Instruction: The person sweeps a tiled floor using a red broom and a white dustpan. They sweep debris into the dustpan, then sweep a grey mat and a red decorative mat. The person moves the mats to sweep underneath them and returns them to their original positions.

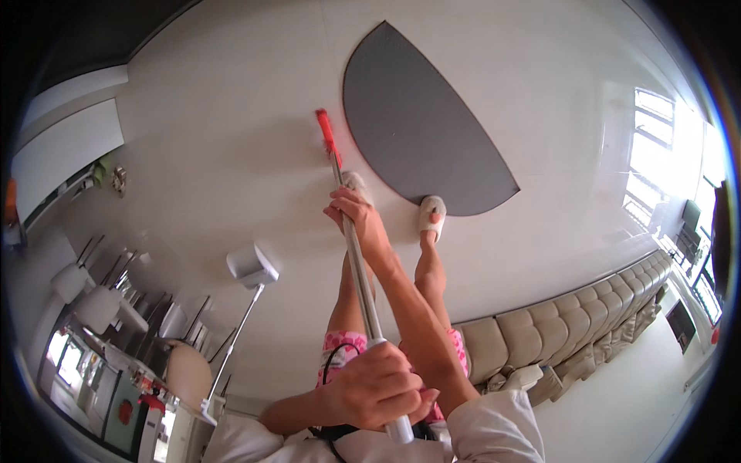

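A broom (360, 279) with a long metal handle and a red head slants away from my body to the floor. My left hand (378, 383) is wrapped round the pale grip near its top end, close to my waist. Farther down the shaft, my right hand (358, 218) closes on the handle, its forearm reaching forward. The red broom head (327, 133) is at the floor just left of a grey rounded mat (424, 116), looking slightly blurred. Left of my legs, a grey-white dustpan (253, 265) stands on the floor with its long handle leaning toward me.
My slippered feet are by the mat's near edge, one slipper (433, 216) touching it. A beige tufted sofa (540, 332) runs along the right. Chairs (100, 309) and a table crowd the left side. A white cabinet (69, 154) lines the far left wall.
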Demonstrator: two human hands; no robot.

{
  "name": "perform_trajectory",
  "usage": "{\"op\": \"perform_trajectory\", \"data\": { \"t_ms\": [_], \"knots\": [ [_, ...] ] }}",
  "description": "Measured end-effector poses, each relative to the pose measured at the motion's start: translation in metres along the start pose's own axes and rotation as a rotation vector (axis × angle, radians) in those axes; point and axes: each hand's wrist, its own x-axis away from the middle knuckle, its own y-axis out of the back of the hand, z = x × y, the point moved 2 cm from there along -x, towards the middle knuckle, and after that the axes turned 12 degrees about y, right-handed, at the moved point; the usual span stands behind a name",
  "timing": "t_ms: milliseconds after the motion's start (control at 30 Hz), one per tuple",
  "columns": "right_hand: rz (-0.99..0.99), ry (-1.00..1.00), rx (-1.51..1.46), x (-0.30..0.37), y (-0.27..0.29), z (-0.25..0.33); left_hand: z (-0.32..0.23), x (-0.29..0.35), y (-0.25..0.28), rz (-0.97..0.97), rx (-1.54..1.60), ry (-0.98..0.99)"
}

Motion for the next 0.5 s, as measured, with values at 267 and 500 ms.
{"op": "perform_trajectory", "data": {
  "t_ms": [267, 500],
  "knots": [
    [-0.274, -0.311, 0.032, 0.087, 0.109, -0.012, -0.015, 0.008, -0.027, 0.075, 0.199, -0.174],
    [-0.552, -0.176, 0.164, 0.070, 0.101, -0.056, 0.066, -0.005, -0.029, -0.014, 0.309, 0.198]
  ]
}}
